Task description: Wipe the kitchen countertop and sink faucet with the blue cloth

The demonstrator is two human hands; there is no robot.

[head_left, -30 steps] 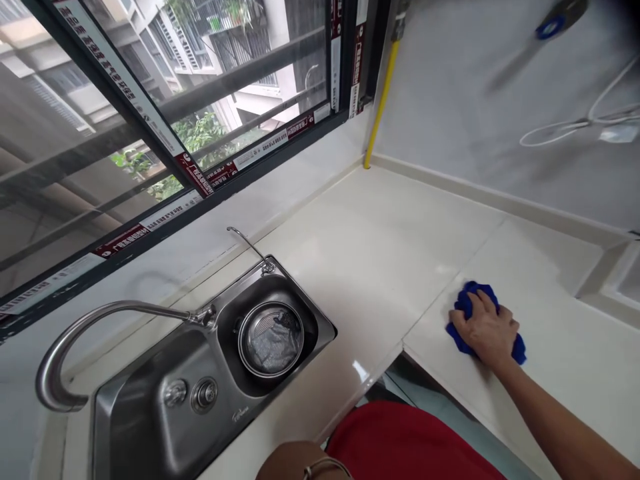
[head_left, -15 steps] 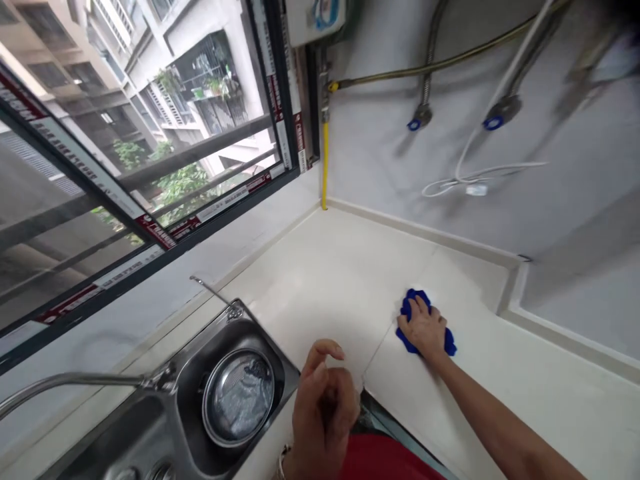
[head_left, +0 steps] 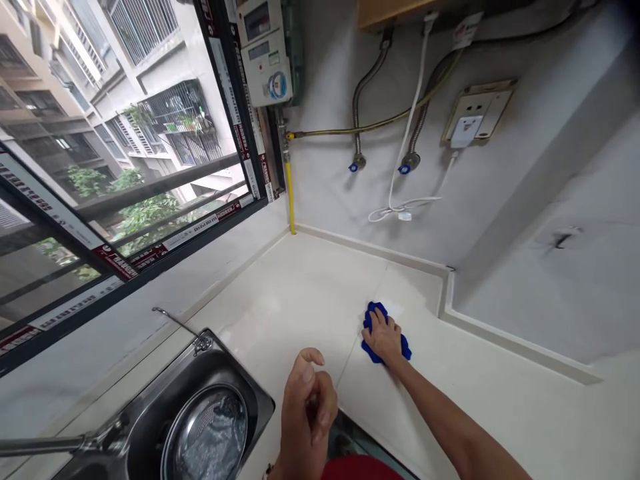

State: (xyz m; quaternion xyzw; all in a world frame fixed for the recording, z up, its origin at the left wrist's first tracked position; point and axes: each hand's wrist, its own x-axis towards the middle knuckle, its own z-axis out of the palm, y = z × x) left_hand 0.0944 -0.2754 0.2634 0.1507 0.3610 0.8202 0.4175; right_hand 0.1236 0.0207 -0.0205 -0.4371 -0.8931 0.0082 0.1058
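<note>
My right hand [head_left: 385, 339] presses a crumpled blue cloth [head_left: 373, 352] against the cream countertop [head_left: 290, 287], fingers bent over it and part of the cloth hidden beneath. Held in the air above the front edge of the counter, my left hand [head_left: 306, 407] is loosely closed, its fingers curled around a hollow with nothing visible inside. Left of that hand is a steel sink [head_left: 257, 380], and in its basin sits a round metal pot or colander [head_left: 167, 443] with a shiny, wet-looking inside.
A thin tap [head_left: 175, 319] and a larger faucet [head_left: 50, 445] rise by the sink. Behind the counter, the wall carries a yellow gas pipe [head_left: 290, 193], blue-handled valves [head_left: 356, 164], a loose white cable [head_left: 395, 211] and a socket [head_left: 477, 110]. A raised ledge [head_left: 370, 252] borders the counter.
The view has shifted up and to the right, bringing the meter and the socket into sight. My right hand stays on the cloth at about the same counter spot; my left hand keeps its curl.
</note>
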